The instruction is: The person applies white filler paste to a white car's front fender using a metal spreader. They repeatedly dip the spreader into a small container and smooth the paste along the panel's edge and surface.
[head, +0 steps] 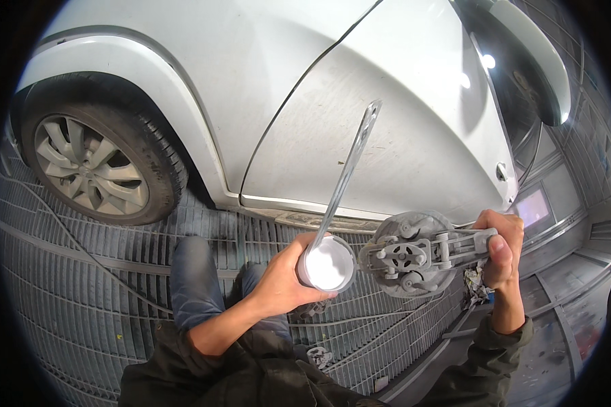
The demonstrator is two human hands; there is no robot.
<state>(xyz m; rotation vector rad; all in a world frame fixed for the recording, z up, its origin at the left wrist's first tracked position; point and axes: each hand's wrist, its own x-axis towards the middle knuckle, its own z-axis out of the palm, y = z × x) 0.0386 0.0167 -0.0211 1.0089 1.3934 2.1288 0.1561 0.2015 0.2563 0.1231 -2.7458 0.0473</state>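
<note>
My left hand (280,285) is wrapped around a clear plastic cup (354,277) that contains white liquid, likely paint. A long, flat, translucent mixing stick (347,165) stands tilted in the cup and rises in front of the car door. On the right side, my right hand (504,249) grips the end of a grey, dusty wheeled device (405,254). That device has a round body, a slotted disc in its middle and caster-like parts around it; its exact kind is unclear. Cup and device are close together, below the door of a white car (305,127).
The front wheel (91,168) stands at left on a metal floor grating (91,300). A side mirror (534,56) juts out at upper right. A hose (117,277) crosses the grating. Crumpled paper (476,285) lies beyond my right wrist, near the grey wall panels (545,325).
</note>
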